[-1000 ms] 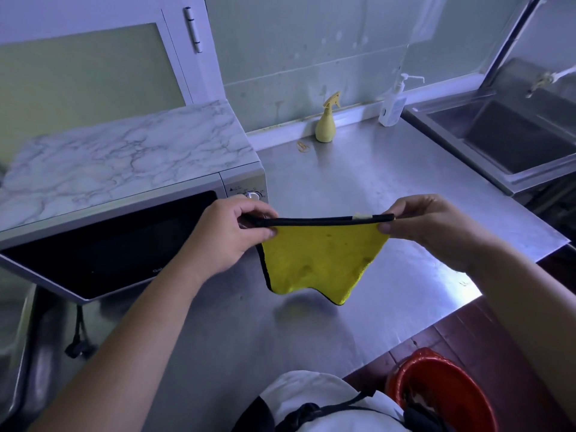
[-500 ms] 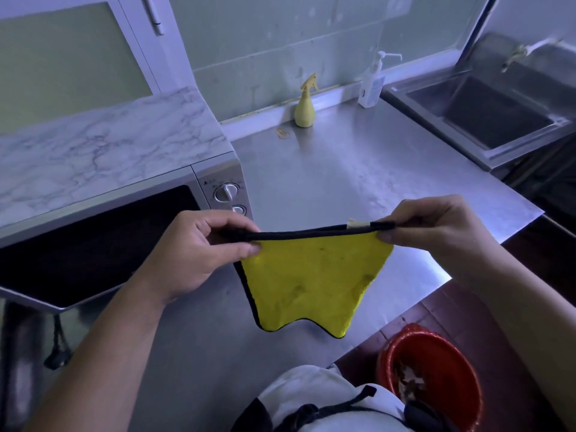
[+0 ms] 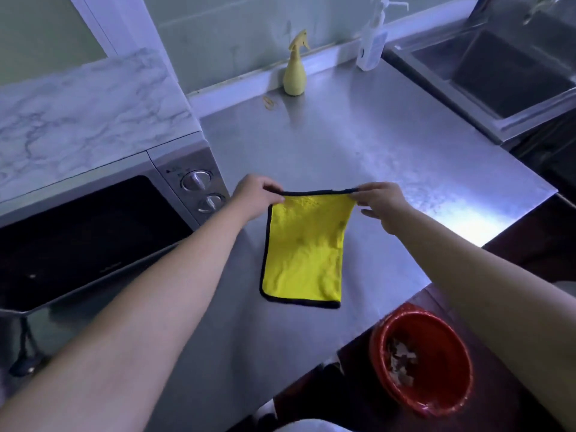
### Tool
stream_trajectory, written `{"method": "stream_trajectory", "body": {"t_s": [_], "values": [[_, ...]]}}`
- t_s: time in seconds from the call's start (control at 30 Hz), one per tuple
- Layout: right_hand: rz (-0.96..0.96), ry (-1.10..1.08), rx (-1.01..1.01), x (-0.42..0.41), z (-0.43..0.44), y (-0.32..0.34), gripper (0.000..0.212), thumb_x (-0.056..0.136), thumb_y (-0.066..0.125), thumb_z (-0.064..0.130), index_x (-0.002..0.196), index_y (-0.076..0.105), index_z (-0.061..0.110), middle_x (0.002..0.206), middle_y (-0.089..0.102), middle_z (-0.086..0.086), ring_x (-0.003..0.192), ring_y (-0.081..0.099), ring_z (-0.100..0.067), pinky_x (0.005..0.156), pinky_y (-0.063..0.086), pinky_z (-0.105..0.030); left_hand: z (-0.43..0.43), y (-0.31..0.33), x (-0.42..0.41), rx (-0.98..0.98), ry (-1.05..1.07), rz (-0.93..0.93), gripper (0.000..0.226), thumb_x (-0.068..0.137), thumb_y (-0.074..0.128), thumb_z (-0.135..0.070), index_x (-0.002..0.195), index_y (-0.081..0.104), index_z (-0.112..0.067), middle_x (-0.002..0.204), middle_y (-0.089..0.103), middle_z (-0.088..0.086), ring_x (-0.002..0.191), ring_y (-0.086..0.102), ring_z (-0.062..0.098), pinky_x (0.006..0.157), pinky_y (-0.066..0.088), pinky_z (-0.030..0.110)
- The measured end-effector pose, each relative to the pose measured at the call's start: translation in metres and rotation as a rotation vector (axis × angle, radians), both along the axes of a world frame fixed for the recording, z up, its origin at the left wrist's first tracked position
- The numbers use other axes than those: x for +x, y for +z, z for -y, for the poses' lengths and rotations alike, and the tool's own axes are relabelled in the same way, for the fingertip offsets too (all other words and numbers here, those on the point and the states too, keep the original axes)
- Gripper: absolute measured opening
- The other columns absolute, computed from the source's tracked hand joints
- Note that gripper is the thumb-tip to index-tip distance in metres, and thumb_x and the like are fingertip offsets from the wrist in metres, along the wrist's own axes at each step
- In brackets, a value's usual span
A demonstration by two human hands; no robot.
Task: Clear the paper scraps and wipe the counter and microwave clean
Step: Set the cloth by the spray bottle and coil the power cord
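Cloth (image 3: pixel 304 249) laid out flat on the counter (image 3: pixel 358 157), both hands pinching its far corners.

Left hand (image 3: pixel 254 198) and right hand (image 3: pixel 381 202) each grip the black top edge. Microwave (image 3: pixel 93 219) sits just left; paper scraps (image 3: pixel 400 361) are in the red bin (image 3: pixel 442 397) off the counter's near edge.

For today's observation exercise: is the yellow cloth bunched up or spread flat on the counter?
Spread flat. The yellow cloth lies open on the counter, its black border showing, while the left hand and right hand pinch its far corners.
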State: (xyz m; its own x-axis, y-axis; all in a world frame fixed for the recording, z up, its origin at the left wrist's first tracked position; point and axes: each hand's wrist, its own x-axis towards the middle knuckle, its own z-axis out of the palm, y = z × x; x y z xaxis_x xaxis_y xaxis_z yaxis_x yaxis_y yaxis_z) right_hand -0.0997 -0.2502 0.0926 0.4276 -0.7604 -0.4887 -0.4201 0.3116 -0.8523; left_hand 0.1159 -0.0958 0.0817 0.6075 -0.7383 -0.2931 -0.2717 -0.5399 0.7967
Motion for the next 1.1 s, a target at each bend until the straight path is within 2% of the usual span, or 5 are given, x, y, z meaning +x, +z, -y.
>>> {"method": "stream_trajectory", "body": {"t_s": [0.33,0.47,0.57,0.8,1.1], "values": [[0.060,0.025,-0.307,-0.025,-0.039,-0.046,0.018,0.083,0.073,0.004,0.078,0.073,0.021,0.070,0.062,0.002,0.055,0.053,0.002,0.052,0.037,-0.011,-0.023,-0.043,-0.012,-0.148,0.065,-0.006,0.026,0.081,0.076,-0.003,0.086,0.074,-0.028,0.092,0.072,-0.007,0.087,0.066,0.011,0.083,0.049,0.021],[-0.080,0.265,-0.760,-0.070,-0.096,-0.078,0.013,0.080,0.078,0.006,0.091,0.074,0.011,0.094,0.067,-0.003,0.093,0.060,-0.021,0.083,0.043,-0.029,-0.092,-0.061,-0.047,-0.198,0.043,0.053,0.033,0.079,0.075,0.005,0.087,0.075,-0.027,0.100,0.070,-0.007,0.098,0.066,0.015,0.090,0.051,0.030],[-0.341,0.533,-0.730,-0.092,-0.124,-0.109,0.025,0.080,0.080,0.010,0.104,0.076,0.013,0.120,0.064,-0.011,0.116,0.053,-0.039,0.096,0.037,-0.045,-0.128,-0.087,-0.079,0.043,-0.027,0.126,0.023,0.077,0.079,0.000,0.092,0.080,-0.017,0.124,0.065,0.002,0.119,0.055,0.026,0.105,0.040,0.037],[-0.326,0.429,-0.806,-0.068,-0.107,-0.112,0.047,0.093,0.052,0.037,0.135,0.059,0.016,0.152,0.044,-0.010,0.145,0.032,-0.034,0.113,0.025,-0.053,-0.099,-0.085,-0.103,-0.142,0.054,0.398,0.035,0.095,0.048,-0.022,0.119,0.071,-0.010,0.141,0.056,0.011,0.136,0.045,0.034,0.113,0.035,0.050],[-0.661,0.856,-0.868,-0.006,-0.054,-0.170,0.081,0.093,0.015,0.072,0.160,0.015,0.027,0.167,0.013,0.005,0.155,0.008,-0.020,0.120,0.004,-0.062,-0.037,-0.157,-0.092,0.408,-0.269,0.696,0.071,0.100,0.025,-0.060,0.159,0.016,-0.024,0.167,0.010,0.002,0.154,0.008,0.028,0.123,0.011,0.049]]}}
